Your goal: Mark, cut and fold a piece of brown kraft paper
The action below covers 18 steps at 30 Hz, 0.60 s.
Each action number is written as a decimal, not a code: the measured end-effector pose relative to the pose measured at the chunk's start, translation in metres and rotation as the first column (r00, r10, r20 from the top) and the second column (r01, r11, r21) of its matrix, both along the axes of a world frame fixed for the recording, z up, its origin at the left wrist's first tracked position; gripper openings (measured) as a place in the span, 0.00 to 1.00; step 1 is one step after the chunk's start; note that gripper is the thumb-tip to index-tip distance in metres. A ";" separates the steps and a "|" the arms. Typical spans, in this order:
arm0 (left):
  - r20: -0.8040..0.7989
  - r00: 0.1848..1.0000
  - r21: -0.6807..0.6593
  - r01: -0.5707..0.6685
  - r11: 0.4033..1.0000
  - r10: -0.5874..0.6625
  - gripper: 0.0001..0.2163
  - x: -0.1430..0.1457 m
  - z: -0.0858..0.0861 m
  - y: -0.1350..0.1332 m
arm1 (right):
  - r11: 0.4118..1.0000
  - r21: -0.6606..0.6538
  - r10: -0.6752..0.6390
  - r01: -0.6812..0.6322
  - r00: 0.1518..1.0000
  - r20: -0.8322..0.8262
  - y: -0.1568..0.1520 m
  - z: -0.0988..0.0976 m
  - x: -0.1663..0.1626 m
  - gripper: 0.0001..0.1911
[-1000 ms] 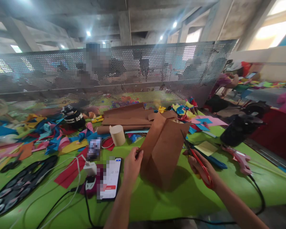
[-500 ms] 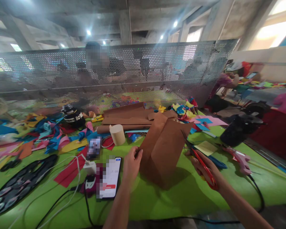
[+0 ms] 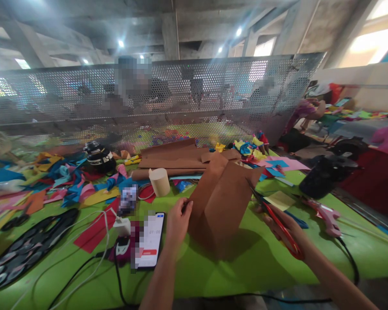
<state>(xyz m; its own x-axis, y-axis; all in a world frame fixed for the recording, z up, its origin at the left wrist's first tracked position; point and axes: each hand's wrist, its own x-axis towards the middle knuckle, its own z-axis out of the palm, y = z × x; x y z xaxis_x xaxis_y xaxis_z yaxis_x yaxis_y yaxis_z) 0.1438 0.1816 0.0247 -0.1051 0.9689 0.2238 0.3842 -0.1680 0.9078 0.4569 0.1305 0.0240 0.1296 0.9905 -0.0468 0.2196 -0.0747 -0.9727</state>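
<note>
A folded sheet of brown paper [image 3: 221, 206] stands tent-like on the green table [image 3: 233, 271]. My left hand [image 3: 177, 219] pinches its left edge, fingers closed on the paper. My right hand [image 3: 286, 230] grips red-handled scissors [image 3: 276, 221], whose blades point up and left toward the sheet's right edge.
A phone [image 3: 150, 241] with cables lies left of my left arm. Behind are a paper roll [image 3: 159, 181], more brown sheets [image 3: 174, 158], and coloured paper scraps [image 3: 64, 185]. A pink glue gun [image 3: 325, 214] and black bag [image 3: 325, 174] sit right. A perforated metal screen [image 3: 181, 99] closes the back.
My right hand with the scissors has drifted slightly right and down. The brown sheet has tilted a little; my left hand keeps its pinch.
</note>
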 end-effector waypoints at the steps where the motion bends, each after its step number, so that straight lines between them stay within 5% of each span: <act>1: -0.007 1.000 0.001 -0.003 1.000 0.003 0.15 0.000 0.001 0.000 | 1.000 0.001 0.002 -0.002 1.000 0.021 -0.001 0.000 0.001 0.35; 9: -0.052 0.999 0.025 0.006 1.000 -0.005 0.16 -0.001 0.009 -0.004 | 0.999 0.015 0.029 -0.032 0.988 0.154 -0.005 0.010 0.008 0.28; 18: -0.077 0.997 0.065 0.002 0.998 0.003 0.15 -0.003 0.012 -0.004 | 0.998 0.033 0.042 -0.051 0.970 0.240 -0.003 -0.016 0.033 0.25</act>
<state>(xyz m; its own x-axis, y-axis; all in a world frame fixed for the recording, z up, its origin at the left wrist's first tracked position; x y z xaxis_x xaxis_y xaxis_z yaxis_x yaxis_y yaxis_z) 0.1412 0.1776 0.0369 -0.0854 0.9521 0.2938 0.4527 -0.2256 0.8627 0.4895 0.1273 0.0076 0.0863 0.9961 0.0187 0.4488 -0.0221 -0.8933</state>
